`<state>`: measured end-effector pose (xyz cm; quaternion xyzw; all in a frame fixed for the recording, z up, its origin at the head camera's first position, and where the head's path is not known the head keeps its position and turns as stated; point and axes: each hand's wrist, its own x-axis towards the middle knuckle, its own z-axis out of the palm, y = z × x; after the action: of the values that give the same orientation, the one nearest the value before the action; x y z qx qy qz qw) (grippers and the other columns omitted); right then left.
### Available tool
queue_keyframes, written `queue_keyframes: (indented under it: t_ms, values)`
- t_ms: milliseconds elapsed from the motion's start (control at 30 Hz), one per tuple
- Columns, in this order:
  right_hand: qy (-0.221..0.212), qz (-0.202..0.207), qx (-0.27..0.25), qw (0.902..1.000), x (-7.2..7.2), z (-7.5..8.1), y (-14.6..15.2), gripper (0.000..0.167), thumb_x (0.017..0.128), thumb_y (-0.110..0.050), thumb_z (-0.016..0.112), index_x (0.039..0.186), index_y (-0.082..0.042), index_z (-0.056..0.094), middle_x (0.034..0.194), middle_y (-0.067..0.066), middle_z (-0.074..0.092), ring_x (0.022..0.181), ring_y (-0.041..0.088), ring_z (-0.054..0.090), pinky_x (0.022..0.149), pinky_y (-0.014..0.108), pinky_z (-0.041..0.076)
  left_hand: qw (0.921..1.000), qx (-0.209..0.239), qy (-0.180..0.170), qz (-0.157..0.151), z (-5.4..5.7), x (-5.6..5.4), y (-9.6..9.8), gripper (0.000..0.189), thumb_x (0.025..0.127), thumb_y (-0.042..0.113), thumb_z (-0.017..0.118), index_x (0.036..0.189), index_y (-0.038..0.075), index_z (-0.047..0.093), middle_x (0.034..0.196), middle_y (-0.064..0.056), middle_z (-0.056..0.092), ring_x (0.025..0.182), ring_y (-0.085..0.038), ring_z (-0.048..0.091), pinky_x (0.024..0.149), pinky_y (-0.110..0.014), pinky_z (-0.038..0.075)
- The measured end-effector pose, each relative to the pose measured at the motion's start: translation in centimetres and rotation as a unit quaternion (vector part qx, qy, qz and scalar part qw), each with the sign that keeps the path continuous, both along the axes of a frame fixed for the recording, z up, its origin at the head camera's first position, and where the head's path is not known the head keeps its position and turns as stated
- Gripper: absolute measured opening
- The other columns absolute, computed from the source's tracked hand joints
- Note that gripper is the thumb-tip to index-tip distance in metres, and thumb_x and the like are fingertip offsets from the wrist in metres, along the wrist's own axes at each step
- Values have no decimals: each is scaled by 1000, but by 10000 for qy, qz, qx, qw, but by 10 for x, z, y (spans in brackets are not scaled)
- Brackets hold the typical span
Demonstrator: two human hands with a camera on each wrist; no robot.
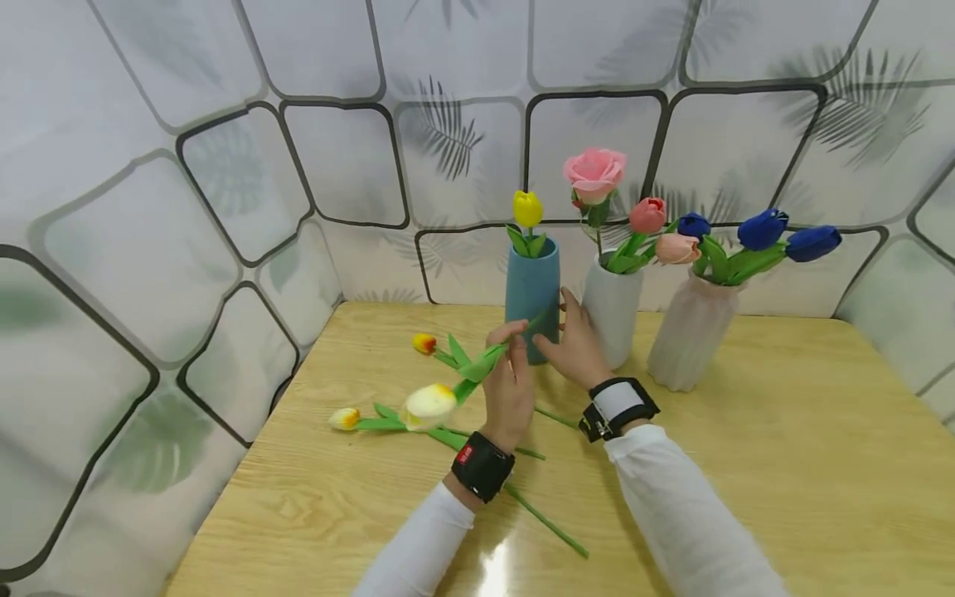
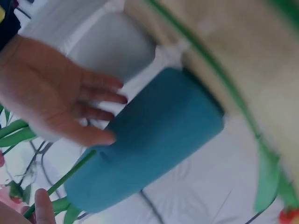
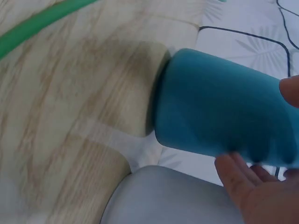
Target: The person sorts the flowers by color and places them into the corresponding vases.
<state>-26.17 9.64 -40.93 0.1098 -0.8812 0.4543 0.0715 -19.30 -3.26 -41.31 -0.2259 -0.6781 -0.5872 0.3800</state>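
My left hand [image 1: 509,394] pinches the green stem of a white-and-yellow tulip [image 1: 430,407], its bloom hanging toward me at the lower left. In the left wrist view the stem's end points up across the teal vase [image 2: 149,140], and the left fingers [image 2: 44,205] show at the bottom corner. Beside that vase, between it and the white vase [image 1: 613,311], is my right hand [image 1: 578,348]. Its fingers are spread and loosely bent, fingertips right at the teal vase's side. A yellow tulip [image 1: 527,210] stands in the teal vase.
A pink rose [image 1: 594,174] and pink tulips rise from the white vase. The ribbed pale vase [image 1: 690,336] at right holds blue tulips [image 1: 763,230]. An orange-red tulip [image 1: 424,344] and a pale yellow tulip [image 1: 345,419] lie on the wooden table [image 1: 283,514]. Patterned cloth stands behind.
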Motion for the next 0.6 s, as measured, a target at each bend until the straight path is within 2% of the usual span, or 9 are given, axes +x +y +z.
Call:
queue_keyframes:
  t_ms: [100,200,300,400,467,500,600]
  values:
    - [-41,-88,146,9998,0,-4,-6,99,93,-26,69,157,1,-1,154,35,22,136,49,37,108,58,38,9965,-160,795,213,8,-3,1,24,100,-12,45,119,1,51,119,-22,58,108,-36,58,88,-39,53]
    - [-11,-106,213,9997,-6,-5,-7,105,92,-32,69,156,1,-7,155,37,18,142,50,27,113,60,30,9872,-274,1559,191,19,-11,2,21,100,-10,47,117,1,53,117,-24,58,108,-37,58,90,-39,53]
    - [103,-162,210,9996,-14,-6,-4,108,91,-31,70,156,0,-11,154,38,19,141,51,28,112,60,30,9723,-716,2215,188,32,-21,2,17,103,-2,46,118,2,51,116,-24,58,109,-38,57,94,-39,52]
    - [258,-216,164,9993,-22,-9,-2,108,91,-30,70,156,-2,-12,155,37,20,142,50,27,113,60,30,9528,-1257,2752,240,47,-32,-1,18,103,-2,44,120,1,49,115,-25,59,109,-39,59,97,-40,51]
    - [340,-244,93,9991,-25,-10,-3,104,93,-31,68,157,-2,-8,155,36,22,141,49,29,113,58,31,9417,-1565,2947,424,55,-38,-3,20,102,-4,44,121,1,48,115,-25,59,108,-39,59,97,-40,51]
    - [366,-256,39,9990,-27,-11,-4,99,95,-32,66,157,-1,-5,154,35,23,141,49,31,112,58,32,9391,-1675,2966,460,58,-41,-3,21,101,-5,44,121,1,47,116,-25,58,108,-39,59,98,-40,51]
    - [548,-314,13,9980,-29,-13,-6,86,99,-30,60,157,1,4,152,37,28,137,50,35,111,59,33,9377,-1937,2843,495,64,-46,-6,28,98,-11,46,123,0,48,119,-24,57,111,-37,57,100,-36,49]
